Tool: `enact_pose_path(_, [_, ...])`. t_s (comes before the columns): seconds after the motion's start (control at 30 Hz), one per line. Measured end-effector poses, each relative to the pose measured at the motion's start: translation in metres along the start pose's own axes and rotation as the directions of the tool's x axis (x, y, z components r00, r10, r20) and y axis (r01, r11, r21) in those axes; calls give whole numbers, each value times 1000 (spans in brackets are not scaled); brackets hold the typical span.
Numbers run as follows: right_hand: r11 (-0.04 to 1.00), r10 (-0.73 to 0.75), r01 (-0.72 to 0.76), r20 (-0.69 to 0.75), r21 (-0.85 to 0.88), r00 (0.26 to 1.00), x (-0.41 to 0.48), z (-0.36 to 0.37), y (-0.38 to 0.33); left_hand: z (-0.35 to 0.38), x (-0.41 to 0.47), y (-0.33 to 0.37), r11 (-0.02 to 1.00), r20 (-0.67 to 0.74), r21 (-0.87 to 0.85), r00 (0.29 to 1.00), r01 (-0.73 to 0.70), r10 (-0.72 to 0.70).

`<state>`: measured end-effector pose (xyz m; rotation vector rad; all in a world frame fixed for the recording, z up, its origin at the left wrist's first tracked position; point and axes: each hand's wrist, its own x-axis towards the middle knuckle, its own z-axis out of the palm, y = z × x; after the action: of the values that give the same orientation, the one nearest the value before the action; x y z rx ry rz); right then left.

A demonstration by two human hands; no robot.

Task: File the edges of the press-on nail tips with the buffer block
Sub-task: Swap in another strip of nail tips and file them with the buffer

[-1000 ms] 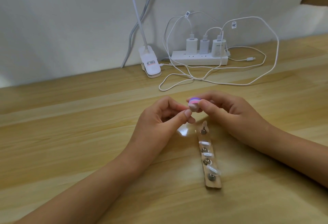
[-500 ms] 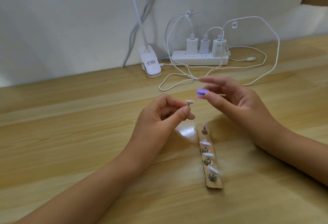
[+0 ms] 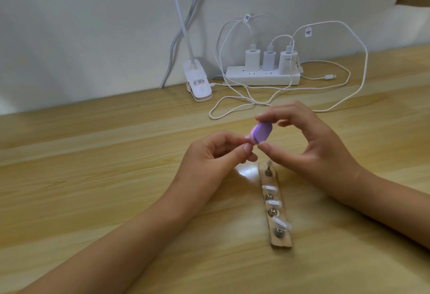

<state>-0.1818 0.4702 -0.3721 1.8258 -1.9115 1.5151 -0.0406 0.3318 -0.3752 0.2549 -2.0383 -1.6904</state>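
My right hand (image 3: 309,147) pinches a small purple buffer block (image 3: 331,132) between thumb and forefinger above the table. My left hand (image 3: 209,161) pinches a small pale nail tip (image 3: 247,137) between thumb and forefinger; most of the tip is hidden by the fingers and the block. The block's lower left edge touches the tip. Below the hands lies a narrow wooden holder strip (image 3: 281,241) with metal studs. Three clear nail tips (image 3: 270,188) sit on its stands; the stud nearest the hands is bare.
A white power strip (image 3: 263,78) with three chargers and looping white cables (image 3: 235,105) lies at the back by the wall. A white lamp clip (image 3: 197,82) stands left of it. The wooden table (image 3: 93,177) stretches to both sides.
My right hand had drawn the buffer block away to the right and up; it has now swung back left and down, so the block touches the nail tip in my left hand again.
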Motion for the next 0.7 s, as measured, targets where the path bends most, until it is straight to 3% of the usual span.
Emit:
enact_pose_path(0.43, [981, 26, -29, 15, 193, 1000, 0, 3, 7, 2, -3, -2, 994, -79, 87, 994, -62, 69])
enact_pose_path(0.7, [975, -3, -5, 36, 220, 999, -1, 4, 6, 2, -4, -1, 987, -63, 140, 994, -81, 90])
